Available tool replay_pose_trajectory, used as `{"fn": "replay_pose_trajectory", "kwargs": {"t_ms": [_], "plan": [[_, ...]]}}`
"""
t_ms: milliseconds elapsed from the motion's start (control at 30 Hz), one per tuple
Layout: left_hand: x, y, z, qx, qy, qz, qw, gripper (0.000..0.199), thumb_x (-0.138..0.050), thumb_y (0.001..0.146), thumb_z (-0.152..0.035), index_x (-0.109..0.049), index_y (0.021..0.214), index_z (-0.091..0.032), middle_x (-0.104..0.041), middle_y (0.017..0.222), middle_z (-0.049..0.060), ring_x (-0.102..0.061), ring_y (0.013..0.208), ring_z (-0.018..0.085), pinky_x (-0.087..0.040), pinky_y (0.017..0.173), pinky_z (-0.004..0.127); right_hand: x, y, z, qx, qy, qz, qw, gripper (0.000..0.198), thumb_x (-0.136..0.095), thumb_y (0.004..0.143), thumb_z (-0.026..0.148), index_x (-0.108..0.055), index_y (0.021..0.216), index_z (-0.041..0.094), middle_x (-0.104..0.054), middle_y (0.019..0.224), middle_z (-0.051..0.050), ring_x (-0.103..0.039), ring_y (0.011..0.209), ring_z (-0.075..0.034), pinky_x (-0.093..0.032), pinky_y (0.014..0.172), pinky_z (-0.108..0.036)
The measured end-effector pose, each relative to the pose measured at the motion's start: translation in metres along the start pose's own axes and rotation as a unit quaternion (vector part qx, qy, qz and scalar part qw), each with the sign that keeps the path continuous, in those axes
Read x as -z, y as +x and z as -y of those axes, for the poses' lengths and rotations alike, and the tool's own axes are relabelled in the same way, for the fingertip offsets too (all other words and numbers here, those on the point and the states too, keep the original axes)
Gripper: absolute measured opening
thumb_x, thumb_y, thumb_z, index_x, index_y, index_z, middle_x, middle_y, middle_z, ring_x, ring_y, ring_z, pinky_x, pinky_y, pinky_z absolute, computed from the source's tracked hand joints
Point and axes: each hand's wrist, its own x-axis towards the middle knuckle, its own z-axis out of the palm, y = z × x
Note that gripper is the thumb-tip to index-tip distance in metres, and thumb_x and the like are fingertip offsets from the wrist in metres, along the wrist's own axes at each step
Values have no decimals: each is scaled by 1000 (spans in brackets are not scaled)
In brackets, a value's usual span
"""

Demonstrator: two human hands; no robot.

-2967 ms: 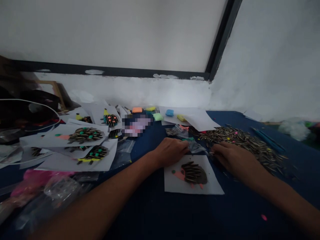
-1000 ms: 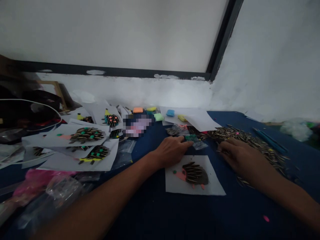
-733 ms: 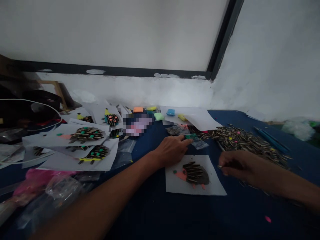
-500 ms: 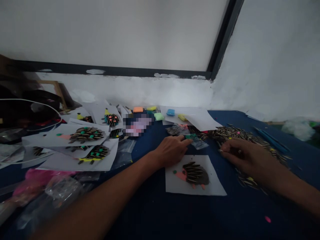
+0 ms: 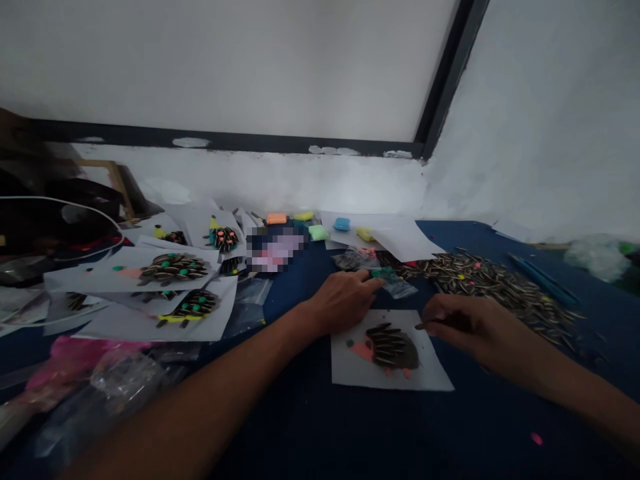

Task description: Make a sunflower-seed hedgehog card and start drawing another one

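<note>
A hedgehog picture [image 5: 407,357] of dark and pink clay, with sunflower seeds set as spines over its front part, lies on a white sheet of paper [image 5: 350,375]. My left hand [image 5: 344,303] rests at the sheet's upper left corner, fingers stretched forward and holding nothing. Its fingertips lie beside a small clear bag with green clay [image 5: 384,274]. Just off the sheet's right edge, my right hand [image 5: 463,323] pinches a sunflower seed [image 5: 419,327] between thumb and fingers. Behind that hand spreads a pile of sunflower seeds [image 5: 500,287].
Several finished hedgehog sheets [image 5: 135,327] are stacked at the left, above crumpled clear and pink plastic bags [image 5: 125,380]. Coloured clay packs [image 5: 318,233] lie toward the wall. A blue pen-like object [image 5: 545,279] is right of the seeds; a pink bit [image 5: 537,439] lies nearer.
My right hand has moved left and nearer from the seed pile to the sheet's right edge, with a seed pinched in it. My left hand stays in place.
</note>
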Motion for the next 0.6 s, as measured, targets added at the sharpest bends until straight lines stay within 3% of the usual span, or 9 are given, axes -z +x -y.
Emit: {"fn": "replay_pose_trajectory", "kwargs": {"t_ms": [100,367,500,600], "plan": [[0,0,0,2,-1,2,1000,37,-40,93,-23,-50,129,-20,-61,106,8,-59,79,17,-46,67,30,-1,0,0,11,-54,36,998,18,-49,88,30,-64,82,22,-64,68,0,-57,56,-13,-38,52,-24],[0,0,0,2,-6,2,1000,37,-39,94,-23,-50,128,-19,-61,106,8,-58,78,16,-46,67,29,-6,0,-9,81,-134,-14,987,21,-47,85,22,-68,81,23,-69,80,-4,-63,65,-16,-43,58,-27],[1,0,-1,3,-4,7,1000,37,-38,94,-23,-49,129,-19,-60,107,9,-58,78,16,-46,67,29,-1,-3,-5,59,-118,-15,991,20,-50,84,26,-69,80,23,-70,76,-4,-64,65,-18,-44,57,-28],[2,0,0,3,2,9,1000,37,-38,94,-23,-49,130,-20,-60,107,8,-58,78,16,-46,67,28,5,-6,6,-2,-33,35,999,24,-51,86,37,-71,87,25,-72,82,-4,-65,68,-19,-46,57,-27]]}}
